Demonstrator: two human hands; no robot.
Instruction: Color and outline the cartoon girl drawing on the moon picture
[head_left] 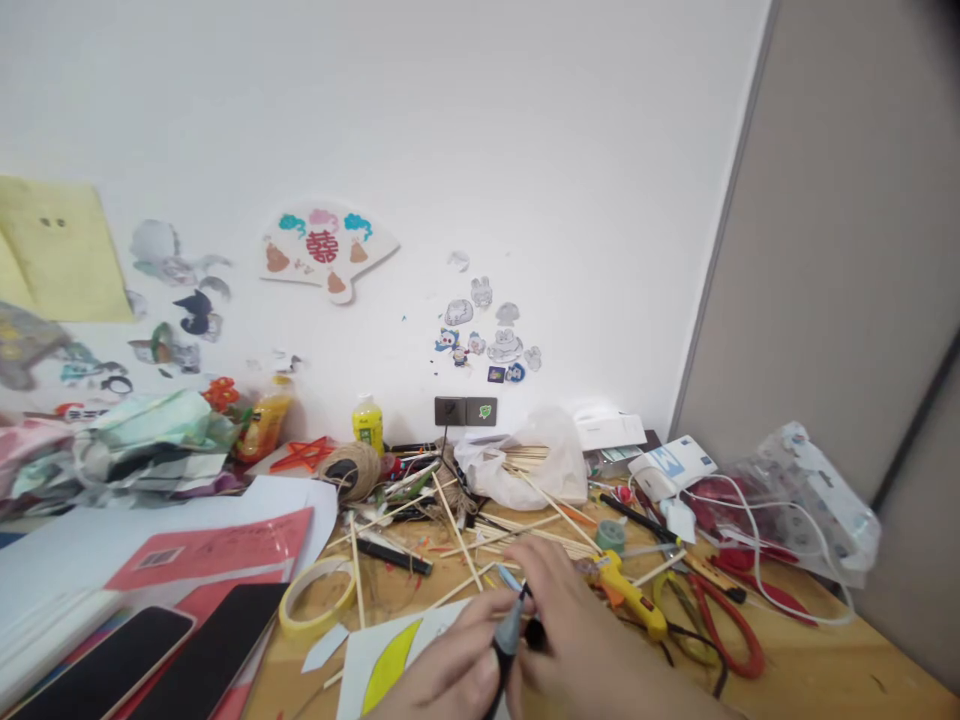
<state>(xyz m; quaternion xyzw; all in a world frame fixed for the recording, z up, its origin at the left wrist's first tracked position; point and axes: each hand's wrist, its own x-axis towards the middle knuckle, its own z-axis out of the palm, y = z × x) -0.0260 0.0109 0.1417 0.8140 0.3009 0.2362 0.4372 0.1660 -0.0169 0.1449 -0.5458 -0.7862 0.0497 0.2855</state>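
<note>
White wall rises behind a cluttered wooden desk, and the one legible mark on it is the red double-happiness character 囍 on a fan-shaped paper cutout; small cartoon stickers sit lower to its right, their writing too small to read. At the near edge, centre, the left hand and the right hand meet on a dark pen, which stands nearly upright between them just above the desk. The left fingers are curled tight round its lower barrel, and the right fingertips pinch it higher up. Under the left hand lies a white card with a yellow leaf shape. A roll of yellow tape lies to the left, and beyond it a red sheet and two dark phones. Just right of the hands rests a yellow glue gun, then red-handled scissors. Bamboo sticks are strewn behind, with a ball of twine and a yellow bottle at the far wall; the print on its green label is unreadable.
</note>
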